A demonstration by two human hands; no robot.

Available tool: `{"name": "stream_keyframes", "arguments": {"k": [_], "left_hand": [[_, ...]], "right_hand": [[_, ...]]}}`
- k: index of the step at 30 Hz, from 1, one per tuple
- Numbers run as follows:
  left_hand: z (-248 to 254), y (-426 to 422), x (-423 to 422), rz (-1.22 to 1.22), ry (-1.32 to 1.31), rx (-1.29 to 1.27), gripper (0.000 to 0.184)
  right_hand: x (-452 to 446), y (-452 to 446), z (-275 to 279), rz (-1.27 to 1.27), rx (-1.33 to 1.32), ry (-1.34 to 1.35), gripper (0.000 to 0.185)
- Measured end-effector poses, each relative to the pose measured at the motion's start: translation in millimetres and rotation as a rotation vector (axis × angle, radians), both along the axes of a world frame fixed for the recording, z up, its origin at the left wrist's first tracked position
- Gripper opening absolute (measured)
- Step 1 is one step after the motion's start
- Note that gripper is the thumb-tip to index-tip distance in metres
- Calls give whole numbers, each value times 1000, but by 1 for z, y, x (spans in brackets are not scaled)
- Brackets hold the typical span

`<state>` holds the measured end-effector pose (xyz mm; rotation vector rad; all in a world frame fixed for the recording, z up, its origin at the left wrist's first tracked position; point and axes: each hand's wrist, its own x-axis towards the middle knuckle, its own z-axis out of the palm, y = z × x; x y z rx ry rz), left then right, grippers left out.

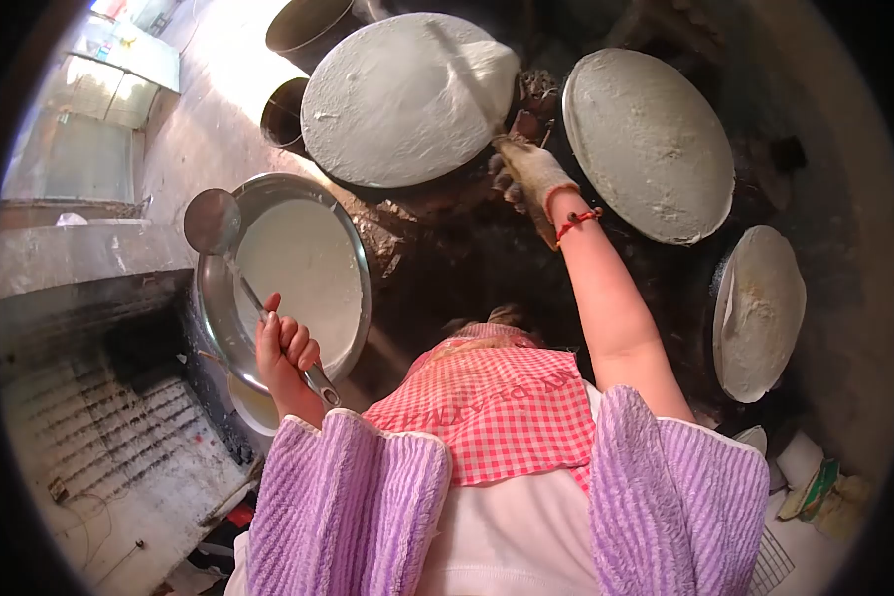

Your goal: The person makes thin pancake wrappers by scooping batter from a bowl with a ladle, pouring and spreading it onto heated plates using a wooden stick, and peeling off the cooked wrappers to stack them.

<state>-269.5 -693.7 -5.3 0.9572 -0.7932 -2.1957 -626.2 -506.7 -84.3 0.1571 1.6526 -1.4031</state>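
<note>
My left hand (286,353) is closed round the handle of a metal ladle (212,222). The ladle's bowl sits over the left rim of a steel basin (362,248) that holds white batter (303,273). My right hand (529,177), in a worn pale glove, grips a long flat scraper (472,84), partly blurred. Its blade reaches across a round sheet of white batter (387,109) on the far griddle, where the sheet's right side looks folded or raised. Whether the blade touches the sheet I cannot tell.
Two more round white sheets lie on the right, one nearer the back (651,149) and one lower down (763,313). Dark metal buckets (286,114) stand at the back left. A sooty slab (129,447) lies at the lower left.
</note>
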Motion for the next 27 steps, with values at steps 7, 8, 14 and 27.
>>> {"name": "stream_keyframes", "arguments": {"k": [7, 8, 14, 27], "left_hand": [[30, 18, -13, 30, -160, -198, 36], [24, 17, -14, 7, -176, -211, 35], [15, 13, -50, -193, -219, -99, 34], [32, -7, -151, -511, -166, -170, 37]], "right_hand": [[-1, 76, 12, -180, -112, 294, 51], [5, 68, 3, -140, -72, 261, 51], [43, -3, 16, 168, -92, 193, 45], [20, -4, 14, 193, -94, 170, 43]]}}
